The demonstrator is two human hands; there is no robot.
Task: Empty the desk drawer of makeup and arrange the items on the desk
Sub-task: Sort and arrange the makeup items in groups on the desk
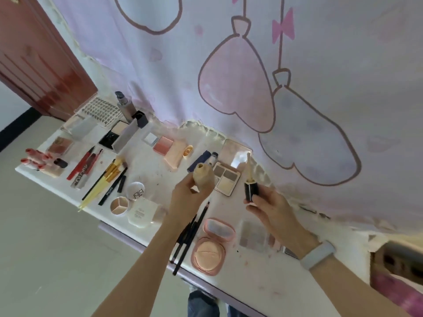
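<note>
Left hand (186, 195) grips the open foundation bottle (203, 178), right hand (263, 203) pinches its wand cap (250, 189) (dripping risk): tilt it and liquid spills.

Two bare forearms reach up from the bottom of the frame toward its centre. The left hand (190, 193) has its fingers curled in a grip, held raised. The right hand (267, 207), right of centre, pinches with curled fingers; its wrist wears a pale band (317, 255).
</note>
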